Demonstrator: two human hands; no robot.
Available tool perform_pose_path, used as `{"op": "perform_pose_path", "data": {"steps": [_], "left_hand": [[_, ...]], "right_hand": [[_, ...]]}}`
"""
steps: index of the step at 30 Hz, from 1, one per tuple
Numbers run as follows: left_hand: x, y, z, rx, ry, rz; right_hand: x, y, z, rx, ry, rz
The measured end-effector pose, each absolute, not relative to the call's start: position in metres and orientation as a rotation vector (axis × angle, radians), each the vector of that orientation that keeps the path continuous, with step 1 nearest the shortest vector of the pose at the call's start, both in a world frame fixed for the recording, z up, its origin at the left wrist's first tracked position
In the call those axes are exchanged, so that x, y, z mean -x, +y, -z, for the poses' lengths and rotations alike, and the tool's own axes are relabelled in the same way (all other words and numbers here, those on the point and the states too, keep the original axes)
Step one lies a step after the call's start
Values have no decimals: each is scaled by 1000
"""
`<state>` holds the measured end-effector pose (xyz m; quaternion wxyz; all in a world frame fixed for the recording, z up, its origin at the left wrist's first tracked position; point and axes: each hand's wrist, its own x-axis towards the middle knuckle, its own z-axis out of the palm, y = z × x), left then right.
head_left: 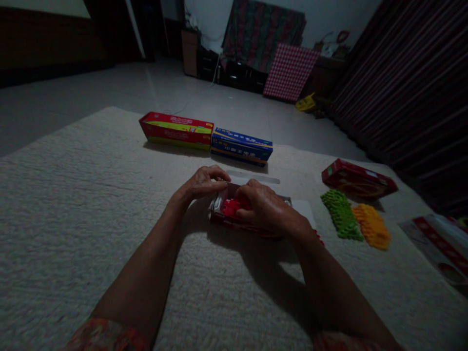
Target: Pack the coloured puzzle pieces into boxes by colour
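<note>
A small open red box (223,220) lies on the pale carpet (91,209) in front of me, with red pieces (231,206) and a clear wrapper inside. My left hand (204,183) grips the box's far left corner, fingers curled over the rim. My right hand (265,207) lies over the box's right part, its fingers on the red pieces. Much of the box is hidden under my right hand.
A long red box (175,129) and a blue box (241,145) lie end to end further back. To the right are another red box (356,179), a green piece pile (341,214), an orange pile (372,226) and a printed sheet (438,243). Furniture stands at the room's far wall.
</note>
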<state>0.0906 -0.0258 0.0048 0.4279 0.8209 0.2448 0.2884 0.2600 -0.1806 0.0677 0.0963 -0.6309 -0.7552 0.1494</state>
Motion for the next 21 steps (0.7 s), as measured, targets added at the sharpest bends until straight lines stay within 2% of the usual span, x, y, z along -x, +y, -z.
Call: {"op": "perform_pose_path", "data": {"steps": [6, 14, 18, 21], "left_hand": [[-91, -25, -3, -2041, 604, -736], [-91, -26, -2, -2026, 619, -744], [-91, -28, -5, -2005, 644, -727], [-91, -29, -6, -1996, 641, -719]], "right_hand": [[-256, -180, -67, 1838, -2191, -401], [-295, -201, -83, 1687, -1995, -138], [-334, -234, -97, 1778, -1894, 74], [-370, -261, -88, 1934, -1840, 126]]}}
